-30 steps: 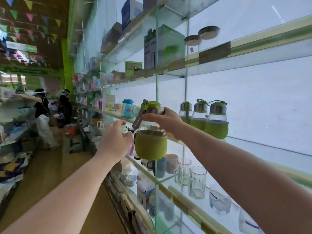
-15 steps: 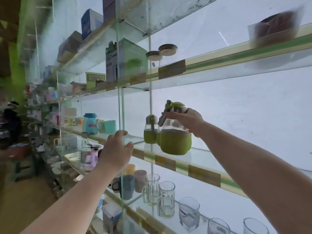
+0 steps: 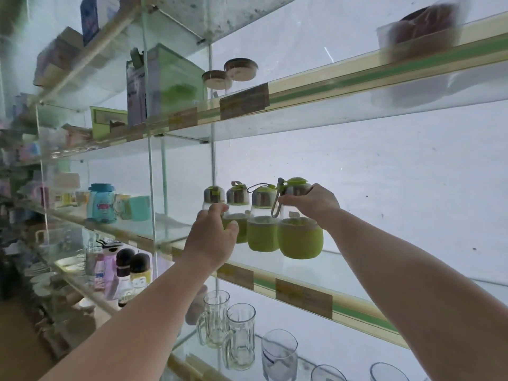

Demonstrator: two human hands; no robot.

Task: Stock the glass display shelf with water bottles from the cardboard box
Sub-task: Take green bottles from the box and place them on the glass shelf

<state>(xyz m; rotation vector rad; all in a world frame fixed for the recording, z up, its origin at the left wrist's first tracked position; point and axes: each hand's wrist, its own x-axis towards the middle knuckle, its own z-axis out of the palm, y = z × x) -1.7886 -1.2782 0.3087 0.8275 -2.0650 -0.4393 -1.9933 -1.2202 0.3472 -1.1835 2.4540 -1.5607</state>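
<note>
At the far left of the frame the shelving runs off blurred, with a blue bottle [image 3: 101,203] on the middle level. Just left of centre, the left hand [image 3: 213,237] reaches up to the row of green-sleeved bottles; its fingers curl around the lower body of the leftmost bottle [image 3: 213,194], apparently steadying or nudging it. Next in the row stand two more bottles [image 3: 261,229], close together on the glass display shelf [image 3: 357,266]. At centre right, the right hand [image 3: 309,202] grasps the neck of a fourth water bottle [image 3: 301,237], just beside the third; whether its base touches the glass I cannot tell. The step in hand seems to be placing this bottle at the row's right end. Next, it likely needs lowering flat, releasing both hands, then fetching another from the cardboard box, which is out of view. Glass mugs [image 3: 228,328] stand below.
</note>
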